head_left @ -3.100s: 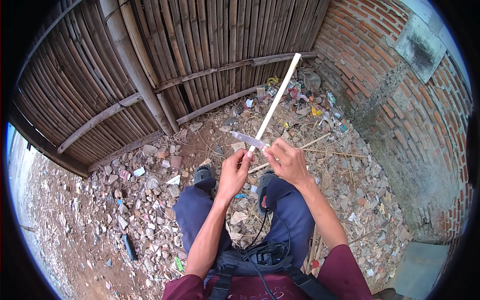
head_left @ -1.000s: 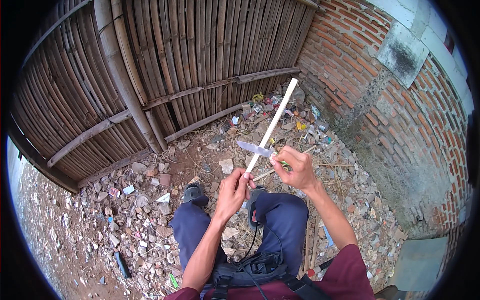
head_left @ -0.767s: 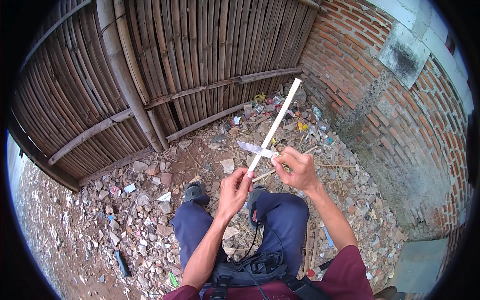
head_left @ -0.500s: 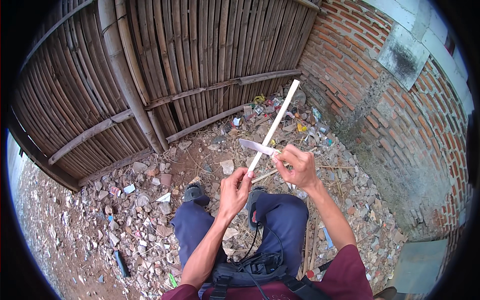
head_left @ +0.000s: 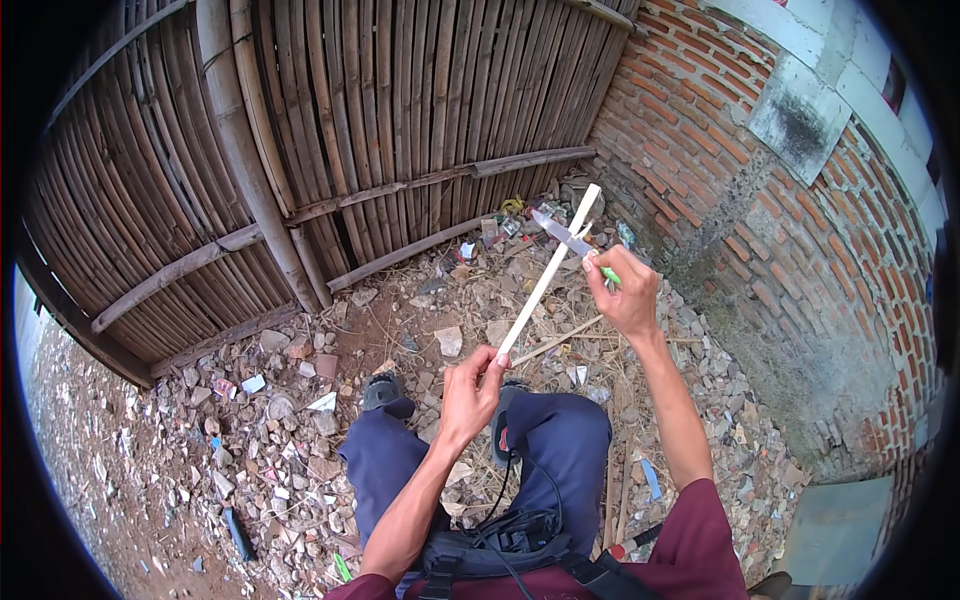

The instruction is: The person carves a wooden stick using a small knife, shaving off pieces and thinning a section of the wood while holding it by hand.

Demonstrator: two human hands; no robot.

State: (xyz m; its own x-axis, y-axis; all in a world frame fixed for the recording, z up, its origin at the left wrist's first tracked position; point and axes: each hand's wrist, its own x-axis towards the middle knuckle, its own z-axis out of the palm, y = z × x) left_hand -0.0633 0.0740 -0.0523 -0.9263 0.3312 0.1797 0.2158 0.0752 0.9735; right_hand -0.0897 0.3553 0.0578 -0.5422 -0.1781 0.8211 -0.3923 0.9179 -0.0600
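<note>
My left hand [head_left: 470, 395] pinches the near end of a pale, narrow wooden strip [head_left: 535, 298], which slants up and away to the right. In my right hand [head_left: 630, 292] is a knife with a green handle [head_left: 609, 275], the fingers closed round it. The knife blade [head_left: 556, 230] lies across the strip near its far end, pointing up and left. A thin curl of shaving [head_left: 584, 231] stands off the strip beside the blade.
Rubble and litter [head_left: 290, 450] cover the ground around my shoes. A bamboo fence [head_left: 400, 110] rises ahead, meeting a brick wall [head_left: 720, 150] on the right. Another thin stick [head_left: 560, 340] lies beyond my knees. A grey panel [head_left: 838, 530] stands at lower right.
My right hand has slid the knife away from my left hand, up toward the strip's far end. The strip's far end has dropped slightly; a shaving now shows, and the green handle is visible.
</note>
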